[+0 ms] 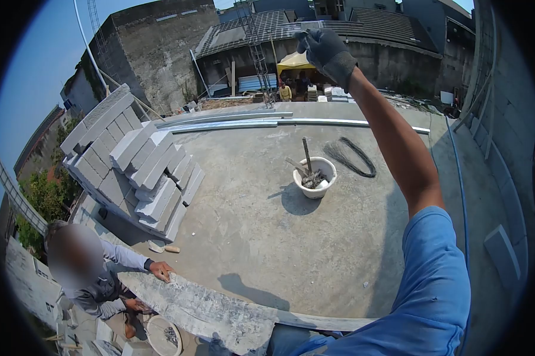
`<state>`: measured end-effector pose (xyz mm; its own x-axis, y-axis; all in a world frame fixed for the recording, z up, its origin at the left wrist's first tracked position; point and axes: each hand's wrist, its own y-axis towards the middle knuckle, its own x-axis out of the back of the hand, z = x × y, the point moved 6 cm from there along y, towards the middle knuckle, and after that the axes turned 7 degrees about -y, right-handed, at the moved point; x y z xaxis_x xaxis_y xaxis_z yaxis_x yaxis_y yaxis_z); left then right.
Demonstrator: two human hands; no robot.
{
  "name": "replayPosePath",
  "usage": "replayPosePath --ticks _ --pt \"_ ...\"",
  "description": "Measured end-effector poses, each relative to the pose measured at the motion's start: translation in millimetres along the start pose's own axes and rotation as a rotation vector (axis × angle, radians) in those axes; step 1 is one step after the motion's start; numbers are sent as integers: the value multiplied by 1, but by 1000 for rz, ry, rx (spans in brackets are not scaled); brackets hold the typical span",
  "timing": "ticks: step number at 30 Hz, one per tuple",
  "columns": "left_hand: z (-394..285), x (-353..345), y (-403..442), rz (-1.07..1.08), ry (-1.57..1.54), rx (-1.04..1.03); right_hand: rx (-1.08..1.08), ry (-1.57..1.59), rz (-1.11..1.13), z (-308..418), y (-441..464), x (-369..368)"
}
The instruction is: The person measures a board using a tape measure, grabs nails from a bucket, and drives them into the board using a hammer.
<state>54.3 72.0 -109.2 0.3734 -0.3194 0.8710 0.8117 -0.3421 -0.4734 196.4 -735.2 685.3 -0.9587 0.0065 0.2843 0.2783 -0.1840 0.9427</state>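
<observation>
My right hand [328, 54], in a dark grey work glove, is raised high at the top of the view, with the arm in a blue sleeve stretched out. Its fingers are bent and pressed together; whatever they may hold is too small to make out. Behind the glove lie the tiled roofs, far off, and it touches nothing that I can see. My left hand is out of view. Below me a mortar-stained board [211, 308] runs across the bottom, and a co-worker's hand [160, 271] rests on its far left edge.
A white bucket [300, 184] with tools stands on the concrete floor near a wire coil [353, 157]. Grey blocks [125, 148] are stacked at left. Metal channels [232, 123] lie behind. A trowel [156, 246] lies by the stack; a second bucket [164, 336] sits beside the co-worker.
</observation>
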Motion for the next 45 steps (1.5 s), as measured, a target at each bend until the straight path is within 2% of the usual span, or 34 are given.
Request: replayPosePath --ticks 1,2,3,4,5,7,8,9,10,11,14,17,21,22,23,25,26,27,28,29,30,31,32,33,34,36,37,39,45 --pt "2 7 0 -34 -29 7 104 66 -286 19 7 48" --pt "4 13 -1 -67 -62 13 167 57 -402 25 8 72" --pt "4 20 -2 -97 -89 10 147 31 -432 19 8 77" --pt "3 23 -2 -126 -113 9 48 -11 -327 0 12 62" --pt "5 27 -3 -156 -138 11 -99 -62 -97 -30 8 26" --pt "8 30 -3 -207 -178 6 -360 -232 653 -75 -37 -51" --pt "9 30 -3 -223 -192 7 -325 -334 964 -81 -68 -70" --pt "11 32 -2 -240 -201 6 -251 -376 1103 -75 -87 -77" --pt "11 35 -1 -254 -214 7 -185 -379 1059 -61 -85 -74" --pt "8 33 -3 -258 -225 8 -99 -391 876 -42 -65 -62" --pt "10 38 1 -285 -237 13 230 -388 -7 11 12 37" --pt "13 41 1 -297 -244 24 566 -266 -488 54 0 142" --pt "13 39 -1 -325 -269 21 53 -315 -361 -25 23 99" --pt "14 37 -5 -329 -274 22 -284 -161 365 -27 -5 56" --pt "15 37 -5 -335 -282 26 -547 -237 1140 -14 -67 26" --pt "16 39 -5 -355 -298 40 100 -582 1555 -16 -155 -46" --pt "15 37 -7 -360 -301 47 -42 -506 1496 35 -183 -28" --pt "15 36 -8 -363 -303 49 -126 -227 1447 51 -221 -44" --pt "16 37 -8 -367 -309 51 -200 65 1457 64 -268 -63" --pt "15 37 -9 -372 -307 55 -404 292 1493 92 -309 -60" --pt "16 39 -9 -376 -313 59 -498 373 1543 118 -355 -69" --pt "17 40 -9 -380 -311 64 -441 424 1602 142 -411 -89" --pt "19 42 -9 -385 -315 68 -263 393 1696 177 -451 -94" --pt "20 43 -11 -389 -316 72 -87 421 1625 205 -511 -115" --pt "21 45 -10 -392 -317 75 -109 471 1691 236 -553 -116" --pt "22 47 -10 -392 -322 78 -185 516 1613 288 -644 -131" --pt "22 47 -10 -391 -321 81 -187 515 1688 307 -676 -131" --pt "23 49 -8 -395 -325 84 -240 409 1714 326 -637 -75" --pt "24 54 1 -403 -333 84 -311 319 1523 319 -667 -72"
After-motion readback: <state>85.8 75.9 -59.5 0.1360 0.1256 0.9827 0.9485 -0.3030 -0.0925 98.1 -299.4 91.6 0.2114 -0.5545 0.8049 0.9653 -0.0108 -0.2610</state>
